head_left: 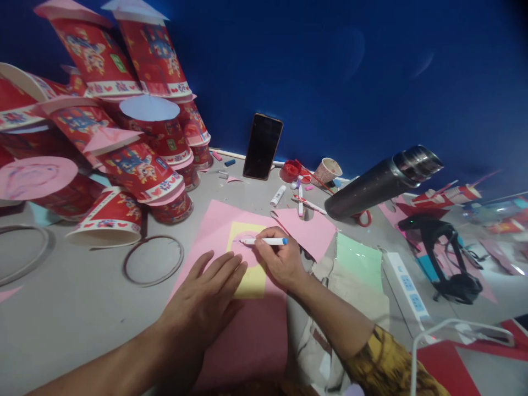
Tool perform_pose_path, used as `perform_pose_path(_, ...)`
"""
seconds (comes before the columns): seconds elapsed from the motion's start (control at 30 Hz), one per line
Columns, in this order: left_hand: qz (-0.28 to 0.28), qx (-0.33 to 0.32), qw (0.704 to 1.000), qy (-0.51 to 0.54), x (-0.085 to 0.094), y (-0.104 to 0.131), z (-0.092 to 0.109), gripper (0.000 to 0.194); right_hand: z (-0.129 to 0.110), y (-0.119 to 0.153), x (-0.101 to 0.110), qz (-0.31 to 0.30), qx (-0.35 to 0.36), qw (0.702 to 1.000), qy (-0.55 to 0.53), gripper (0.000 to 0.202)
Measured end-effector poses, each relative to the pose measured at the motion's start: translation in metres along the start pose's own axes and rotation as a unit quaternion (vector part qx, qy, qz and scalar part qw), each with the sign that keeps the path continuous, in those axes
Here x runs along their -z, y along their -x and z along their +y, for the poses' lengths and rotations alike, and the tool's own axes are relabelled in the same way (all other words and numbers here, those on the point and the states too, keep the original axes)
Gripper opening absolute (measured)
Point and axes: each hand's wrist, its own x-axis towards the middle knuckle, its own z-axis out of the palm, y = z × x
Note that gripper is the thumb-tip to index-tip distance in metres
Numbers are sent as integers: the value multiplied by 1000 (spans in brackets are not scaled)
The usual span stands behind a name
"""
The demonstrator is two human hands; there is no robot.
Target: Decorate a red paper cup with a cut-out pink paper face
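The right hand [280, 258] is curled tight around a white marker [264, 241] with a blue cap, fingers pinched on the barrel, the pen lying almost flat and its tip pointing away to the left onto a small pink disc [246, 250]. The left hand [206, 300] lies palm down, fingers spread and straight, holding nothing, its fingertips pressing the yellow sheet [251, 275] just beside the pen tip. That yellow sheet sits on a bigger pink sheet [247, 335], right under both hands. Just beyond the pen hand lies another pink sheet [307, 228], and to its right a pale green sheet [358, 258] and a white power strip [408, 289]. Further out from the grip a black phone [262, 146] leans against the blue wall [371, 82], with a dark steel flask [381, 181] lying tilted to its right. Far to the left of the hands a heap of red paper cups [136, 165] is stacked high on the grey table [82, 308], some capped with paper discs. A black stand [447, 258] sits well off to the right. The pen tip itself is hard to make out against the pink, the disc is partly covered by the knuckles, and the small bits around the red scissors [295, 169] blur together.
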Motion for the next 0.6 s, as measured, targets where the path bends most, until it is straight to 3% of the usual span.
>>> perform_pose_path(0.6,-30,-5,1000,-4,1,2,-2,40,-1,-1,2,-5,-3,1000,-5,21)
